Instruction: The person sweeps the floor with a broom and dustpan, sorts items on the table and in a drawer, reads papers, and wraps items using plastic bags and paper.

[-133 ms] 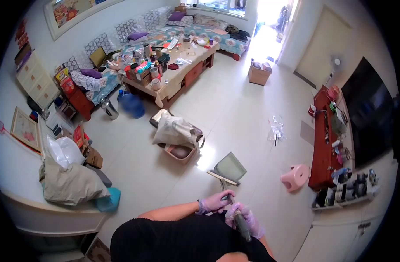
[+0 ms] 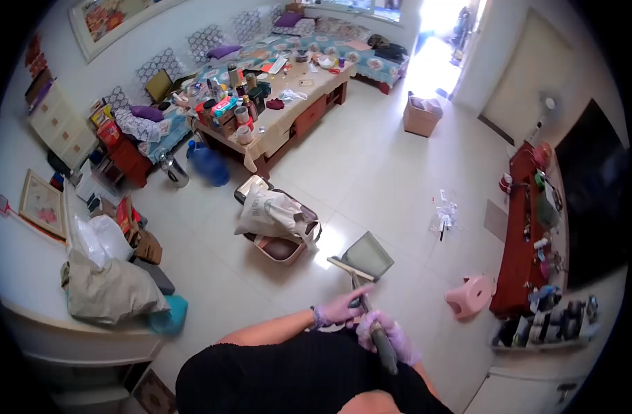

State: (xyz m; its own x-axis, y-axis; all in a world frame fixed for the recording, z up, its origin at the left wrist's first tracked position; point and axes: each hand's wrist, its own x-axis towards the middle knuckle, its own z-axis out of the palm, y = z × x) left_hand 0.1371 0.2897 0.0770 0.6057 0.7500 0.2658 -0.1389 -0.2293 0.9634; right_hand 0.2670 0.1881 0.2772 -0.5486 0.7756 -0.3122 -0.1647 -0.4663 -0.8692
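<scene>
My right hand (image 2: 388,336) wears a thin translucent purple glove and is wrapped round a thick grey long handle (image 2: 383,352) close to my body. My left hand (image 2: 338,310), gloved alike, grips the handle further down, with a finger stretched along it. The handle runs away from me to a narrow pale bar-shaped head (image 2: 349,268) near the floor. Right beyond that head lies a grey-green dustpan (image 2: 370,257). Whether the handle belongs to the dustpan or to a separate broom, I cannot tell.
A bin-like box with a cloth bag (image 2: 271,212) stands ahead on the tiled floor. Small litter (image 2: 445,212) and a pink stool (image 2: 470,297) are to the right. Further back are a cluttered table (image 2: 288,127), a blue water jug (image 2: 209,164) and a cardboard box (image 2: 422,117).
The view has turned slightly. A finger of my left hand has straightened along the handle. The pale head and the dustpan appear a little higher in view.
</scene>
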